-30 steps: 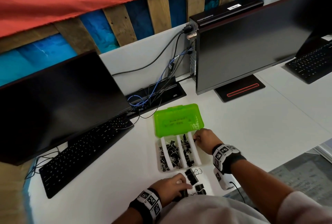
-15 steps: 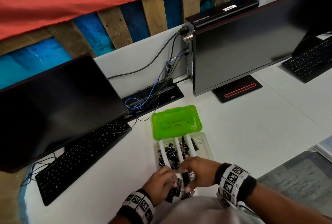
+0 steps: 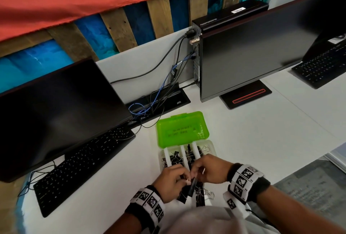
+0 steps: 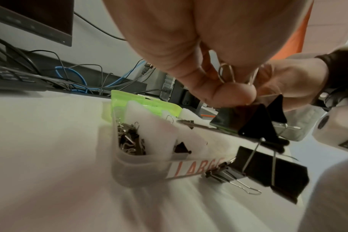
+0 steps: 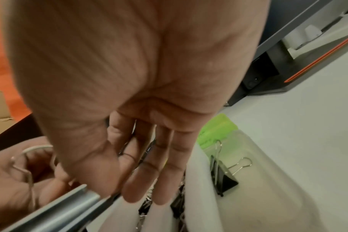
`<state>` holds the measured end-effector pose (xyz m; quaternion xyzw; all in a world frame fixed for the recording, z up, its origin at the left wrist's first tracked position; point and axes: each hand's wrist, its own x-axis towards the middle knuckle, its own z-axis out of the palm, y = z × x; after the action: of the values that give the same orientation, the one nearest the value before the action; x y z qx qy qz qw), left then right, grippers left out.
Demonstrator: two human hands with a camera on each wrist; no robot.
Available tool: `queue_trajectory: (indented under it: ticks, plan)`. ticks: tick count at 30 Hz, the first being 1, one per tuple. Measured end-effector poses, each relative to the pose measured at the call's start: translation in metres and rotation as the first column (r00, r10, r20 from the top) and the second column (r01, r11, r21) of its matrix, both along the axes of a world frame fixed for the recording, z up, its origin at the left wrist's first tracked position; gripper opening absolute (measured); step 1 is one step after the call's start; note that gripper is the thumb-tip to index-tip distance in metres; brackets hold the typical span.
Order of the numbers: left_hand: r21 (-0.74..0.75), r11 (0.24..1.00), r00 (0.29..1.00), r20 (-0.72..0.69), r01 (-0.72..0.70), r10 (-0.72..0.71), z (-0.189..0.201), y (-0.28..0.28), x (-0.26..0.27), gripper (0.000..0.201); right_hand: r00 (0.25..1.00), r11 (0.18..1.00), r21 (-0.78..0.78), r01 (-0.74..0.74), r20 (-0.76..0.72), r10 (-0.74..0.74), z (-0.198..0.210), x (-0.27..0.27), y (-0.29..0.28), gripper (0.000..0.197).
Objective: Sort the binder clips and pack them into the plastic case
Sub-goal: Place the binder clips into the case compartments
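While both hands work close together at the near end of the case, one large black metal binder clip with silver wire handles (image 4: 246, 119) is held between them, above the loose clips.

Handling, judged: clip is light, rigid, smooth painted steel; the triangular body would slip if pinched on its sloped faces. The wire loops fold and swing, so they give a poor fix on orientation. Best hold looks to be across the flat back edge or with both loops pressed together.

Left hand (image 3: 173, 181): fingers curled, thumb and fingertips pinching the wire handles of the clip; a loop shows at the fingertips in the left wrist view.

Right hand (image 3: 209, 171): curled over the same clip in the head view. The right wrist view shows its fingers fairly straight, with wire crossing behind them; whether it truly grips or only steadies, I cannot tell.

Divided translucent plastic case with a green lid folded back (image 3: 210, 144): just beyond the hands on the white bench (image 3: 262, 140). Its compartments hold small black clips; the lane beside the right hand holds one larger clip (image 5: 224, 177).

Remaining large black clips (image 3: 199, 194): under and just behind the hands, near the body.
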<state>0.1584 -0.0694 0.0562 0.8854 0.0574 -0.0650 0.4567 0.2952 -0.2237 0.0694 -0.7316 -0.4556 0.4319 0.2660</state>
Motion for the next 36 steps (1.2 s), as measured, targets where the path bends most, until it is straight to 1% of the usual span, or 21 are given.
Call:
queue_trajectory:
  ticks: [4,6,9,11,13,15,17,19,21,25,28,30,32,34,36]
  plan:
    - [-0.036,0.999,0.999,-0.035,-0.008,0.006,0.004,-0.002,0.004,0.009,0.996,1.000,-0.024,-0.011,-0.088,0.009,-0.005,0.001,-0.011,0.027]
    - [-0.078,0.997,0.997,-0.069,0.009,-0.014,0.005,-0.005,0.002,0.007,0.993,1.000,-0.021,-0.003,-0.115,0.001,-0.008,-0.002,-0.013,0.030]
    - [-0.109,0.994,0.996,-0.083,0.007,-0.016,0.008,-0.009,0.001,0.009,0.987,0.999,-0.028,0.020,-0.160,-0.024,-0.010,-0.003,-0.015,0.029]
    - [-0.133,0.990,0.995,-0.090,-0.051,0.039,0.009,-0.008,0.004,0.016,0.968,0.998,-0.036,0.060,-0.241,-0.067,-0.007,0.001,-0.017,0.029]
    - [-0.127,0.985,0.991,-0.073,-0.117,0.109,0.008,-0.005,0.008,0.021,0.939,0.991,-0.042,0.127,-0.316,-0.134,-0.004,0.007,-0.019,0.024]
    - [-0.108,0.980,0.985,-0.050,-0.169,0.165,0.009,-0.004,0.012,0.018,0.913,0.979,-0.038,0.202,-0.356,-0.202,-0.001,0.017,-0.022,0.023]
    - [-0.117,0.965,0.971,-0.060,-0.236,0.230,0.010,-0.006,0.019,0.017,0.886,0.961,-0.028,0.274,-0.380,-0.264,-0.001,0.026,-0.027,0.025]
    - [-0.120,0.953,0.960,-0.075,-0.278,0.270,0.012,-0.012,0.027,0.019,0.864,0.935,-0.014,0.354,-0.379,-0.332,0.000,0.036,-0.032,0.029]
    - [-0.105,0.958,0.964,-0.055,-0.266,0.262,0.012,-0.018,0.038,0.023,0.840,0.896,0.007,0.445,-0.349,-0.415,0.000,0.046,-0.036,0.031]
    - [0.001,0.978,0.978,0.014,-0.208,0.208,0.012,-0.034,0.062,0.013,0.796,0.808,0.091,0.582,-0.267,-0.543,-0.004,0.060,-0.041,0.025]
    - [0.054,0.983,0.984,0.038,-0.175,0.173,0.008,-0.046,0.077,0.009,0.780,0.766,0.158,0.623,-0.187,-0.597,-0.010,0.062,-0.042,0.021]
    - [0.075,0.988,0.990,-0.002,-0.138,0.139,0.002,-0.053,0.082,0.004,0.790,0.771,0.172,0.614,-0.130,-0.600,-0.015,0.059,-0.042,0.020]
    - [0.102,0.990,0.990,-0.087,-0.099,0.108,-0.004,-0.058,0.084,0.009,0.791,0.776,0.152,0.612,-0.103,-0.604,-0.023,0.054,-0.042,0.025]
    - [0.091,0.994,0.986,-0.146,-0.067,0.080,-0.007,-0.059,0.082,0.014,0.774,0.762,0.137,0.633,-0.119,-0.622,-0.033,0.049,-0.043,0.027]
    - [0.104,0.993,0.986,-0.156,-0.047,0.063,-0.006,-0.056,0.080,0.012,0.752,0.742,0.130,0.658,-0.158,-0.639,-0.038,0.044,-0.043,0.027]
